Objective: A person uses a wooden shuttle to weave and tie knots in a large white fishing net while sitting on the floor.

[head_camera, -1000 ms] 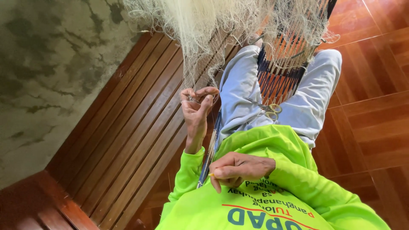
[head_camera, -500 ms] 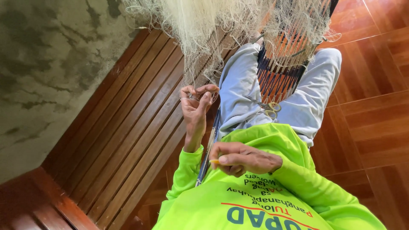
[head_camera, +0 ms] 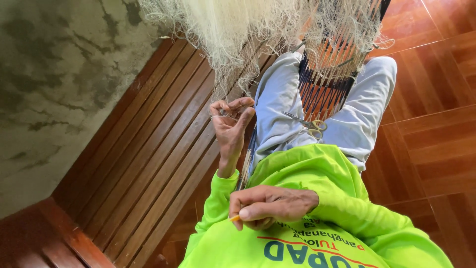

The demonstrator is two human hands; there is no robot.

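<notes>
My left hand is raised in front of my lap, its fingertips pinched on thin strands at the lower edge of a pale fishing net that hangs from above. My right hand lies close to my chest, closed on a small yellow netting needle whose tip pokes out to the left. A fine thread between the two hands is too thin to make out. I wear a bright green long-sleeved shirt and light grey trousers.
Small scissors rest on my lap. An orange and dark striped slatted object stands between my knees under the net. A slatted wooden bench runs at left beside a stained concrete wall. Wooden parquet floor lies at right.
My right hand has drawn back toward my chest with the needle. My left hand has kept its pinch on the net in nearly the same place.
</notes>
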